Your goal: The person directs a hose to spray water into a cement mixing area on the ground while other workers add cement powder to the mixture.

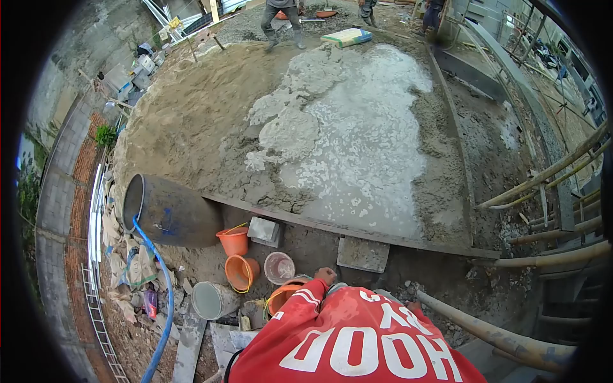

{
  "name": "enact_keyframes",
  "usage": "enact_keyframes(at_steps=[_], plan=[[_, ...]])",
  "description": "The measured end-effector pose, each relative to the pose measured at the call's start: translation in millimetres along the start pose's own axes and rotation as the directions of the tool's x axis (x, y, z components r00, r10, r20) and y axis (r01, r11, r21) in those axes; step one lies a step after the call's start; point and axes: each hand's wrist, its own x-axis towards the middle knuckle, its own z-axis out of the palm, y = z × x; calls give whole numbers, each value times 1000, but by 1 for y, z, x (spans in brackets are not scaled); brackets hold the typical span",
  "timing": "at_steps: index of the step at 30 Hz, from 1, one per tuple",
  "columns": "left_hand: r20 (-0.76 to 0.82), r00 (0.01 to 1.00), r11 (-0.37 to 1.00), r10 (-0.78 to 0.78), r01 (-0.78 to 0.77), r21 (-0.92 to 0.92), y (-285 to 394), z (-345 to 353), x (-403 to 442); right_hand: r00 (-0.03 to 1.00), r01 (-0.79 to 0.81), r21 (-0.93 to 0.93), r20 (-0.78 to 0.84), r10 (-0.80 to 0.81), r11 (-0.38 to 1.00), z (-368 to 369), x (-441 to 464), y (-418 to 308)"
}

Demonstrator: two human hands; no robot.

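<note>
My left hand [325,276] is low in the middle, at the end of a red sleeve with white stripes. Its fingers look curled in, and nothing shows in them. Grey cloth, seemingly my trouser leg, lies just beside it. Nearest are an orange bucket [285,295], partly covered by my sleeve, and a pale, cement-stained bucket [279,268]. My right hand is out of sight behind my red shirt [357,345]. Ahead, beyond a low board edge [306,221], a pool of watery grey cement [364,147] spreads beside brown sand [198,108].
A dark barrel [179,210] lies at left with a blue hose [167,281] running into it. More buckets, a white one [214,300] and an orange one [242,273], stand nearby. Concrete blocks [363,254] adjoin the board. Poles [498,325] cross at right. Other people [282,22] stand beyond a bag [347,37].
</note>
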Motion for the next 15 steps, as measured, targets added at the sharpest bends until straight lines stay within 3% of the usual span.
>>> enact_keyframes(at_steps=[1, 2, 6, 15], plan=[[-46, 998, 998, 47, -44, 54, -1, 0, 1, 1000, -18, -48, -5, 17, 999, 5, 7, 6], [-66, 997, 998, 35, -30, 63, -1, 1, 2, 1000, 28, 46, 6, -28, 999, 9, 14, 15], [-118, 993, 998, 24, -17, 57, 12, -2, -6, 1000, 27, 50, 13, -28, 998, 12, 30, 26], [-98, 994, 995, -45, 54, 87, 18, -4, -21, 999, 29, 3, 33, -29, 1000, 7, 36, 13]])
